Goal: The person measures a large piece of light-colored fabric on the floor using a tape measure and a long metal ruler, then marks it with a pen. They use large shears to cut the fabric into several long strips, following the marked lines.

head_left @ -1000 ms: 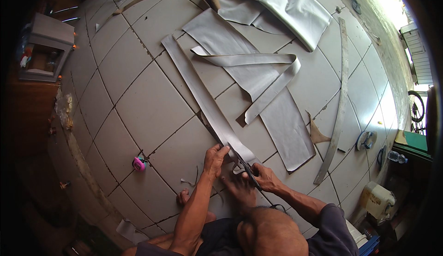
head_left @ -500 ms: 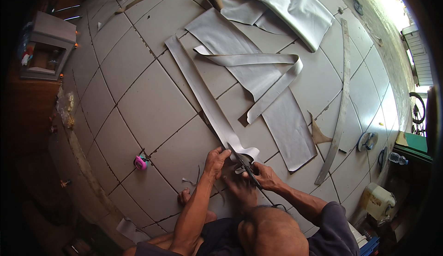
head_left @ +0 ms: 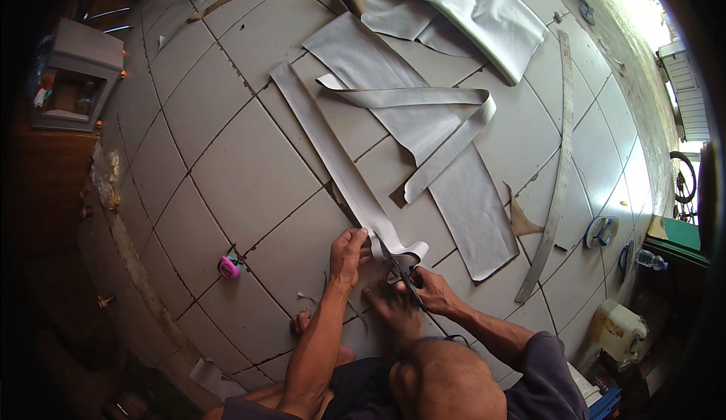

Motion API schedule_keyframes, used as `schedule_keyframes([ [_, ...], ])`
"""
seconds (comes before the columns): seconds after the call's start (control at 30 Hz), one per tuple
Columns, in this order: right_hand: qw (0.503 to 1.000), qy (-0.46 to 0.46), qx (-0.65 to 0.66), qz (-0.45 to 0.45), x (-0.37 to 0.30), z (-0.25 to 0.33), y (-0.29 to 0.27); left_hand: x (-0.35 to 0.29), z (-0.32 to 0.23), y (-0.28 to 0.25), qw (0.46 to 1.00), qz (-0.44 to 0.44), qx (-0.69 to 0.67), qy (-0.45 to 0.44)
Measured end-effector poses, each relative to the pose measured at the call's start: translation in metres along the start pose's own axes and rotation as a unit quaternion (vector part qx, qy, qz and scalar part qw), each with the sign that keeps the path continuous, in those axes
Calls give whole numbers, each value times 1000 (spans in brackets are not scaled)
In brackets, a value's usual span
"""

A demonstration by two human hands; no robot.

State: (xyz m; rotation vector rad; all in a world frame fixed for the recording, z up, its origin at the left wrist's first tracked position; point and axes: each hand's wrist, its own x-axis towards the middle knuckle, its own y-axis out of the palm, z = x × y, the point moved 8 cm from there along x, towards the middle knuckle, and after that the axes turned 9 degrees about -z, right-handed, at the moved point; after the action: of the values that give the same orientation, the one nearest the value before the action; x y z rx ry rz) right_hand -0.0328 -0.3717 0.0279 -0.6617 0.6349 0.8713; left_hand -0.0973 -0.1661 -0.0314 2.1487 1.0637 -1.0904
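A long silvery-grey strip of leather-like sheet (head_left: 333, 161) runs across the floor up to my hands, its near end curling. My left hand (head_left: 349, 256) pinches the strip's left edge between thumb and fingers. In my right hand (head_left: 432, 291) is a pair of dark scissors (head_left: 408, 285), blades pointing up and left at the curled end. Whether the blades are parted around the material is hard to see. My bare foot (head_left: 395, 315) rests on the tiles just below the scissors.
A wide grey piece (head_left: 476, 231) lies right of the strip, with a folded narrow band (head_left: 423, 98) across it. Beyond is a large folded sheet (head_left: 461, 4). A long metal ruler (head_left: 563, 140) lies farther right. A pink tape measure (head_left: 229, 266) sits left on the tiled floor.
My left hand has slid slightly forward along the strip's edge, and the strip's near part has shifted with it. The scissors have barely moved in my right hand.
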Motion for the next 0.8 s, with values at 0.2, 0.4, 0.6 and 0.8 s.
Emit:
schedule_keyframes([
  [0.2,1000,-6,-3,-4,-2,-3,4,13,-6,-1,995,8,95,36],
  [0.4,1000,10,-3,-4,-1,-2,5,12,7,1,997,41,61,11],
  [0.6,1000,8,-8,10,0,-5,8,10,12,2,998,60,22,0],
  [0.8,1000,6,1,9,2,-2,9,4,10,6,996,86,34,13],
])
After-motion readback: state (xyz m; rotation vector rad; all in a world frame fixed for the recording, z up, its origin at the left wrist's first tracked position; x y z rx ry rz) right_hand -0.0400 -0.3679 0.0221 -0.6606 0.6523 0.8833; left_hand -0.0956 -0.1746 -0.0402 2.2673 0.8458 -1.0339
